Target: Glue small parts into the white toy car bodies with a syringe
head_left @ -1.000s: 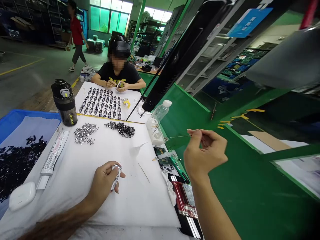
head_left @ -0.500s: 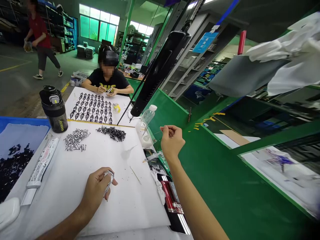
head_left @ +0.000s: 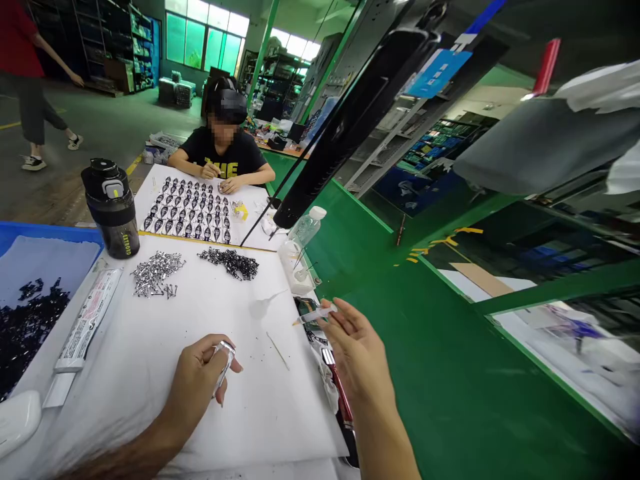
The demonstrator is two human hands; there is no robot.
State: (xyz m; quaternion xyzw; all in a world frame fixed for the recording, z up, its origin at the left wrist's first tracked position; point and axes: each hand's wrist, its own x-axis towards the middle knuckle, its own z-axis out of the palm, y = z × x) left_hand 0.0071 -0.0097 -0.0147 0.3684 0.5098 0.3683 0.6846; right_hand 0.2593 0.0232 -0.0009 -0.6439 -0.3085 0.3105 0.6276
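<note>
1. White sheeting covers the tabletop [head_left: 270, 427], with a few dark specks and one thin stick [head_left: 277, 351] lying on it.
2. Beyond its far edge, rows of dark leaf-shaped pieces [head_left: 187, 208] lie on another white surface, where a co-worker [head_left: 220, 150] in a black shirt and dark headgear sits with both hands on a small piece.
3. A green surface [head_left: 460, 400] fills much of the right side; windows [head_left: 205, 43] glow green at the back, and a person in red [head_left: 23, 47] is cut off at the left edge.
4. The blue tray [head_left: 65, 231] at left has a pale lining and a heap of glossy black parts [head_left: 30, 337].
5. A dark lidded bottle [head_left: 117, 223] stands beside the tray; a white tube [head_left: 90, 323] lies nearer, its contents hidden.
6. A clear bottle [head_left: 306, 228] with a white cap leans at the right edge, near thin dark rods.
7. Loose on the sheeting are a silver pile [head_left: 157, 270] and a black pile [head_left: 233, 264].
8. The left hand [head_left: 200, 377] is curled, pinching a small silver piece [head_left: 223, 367] between thumb and fingers above the sheeting.
9. The right hand [head_left: 357, 347] is half open, fingers bent about the rear end of a syringe [head_left: 314, 315] with an orange tip; whether it grips cannot be told.
</note>
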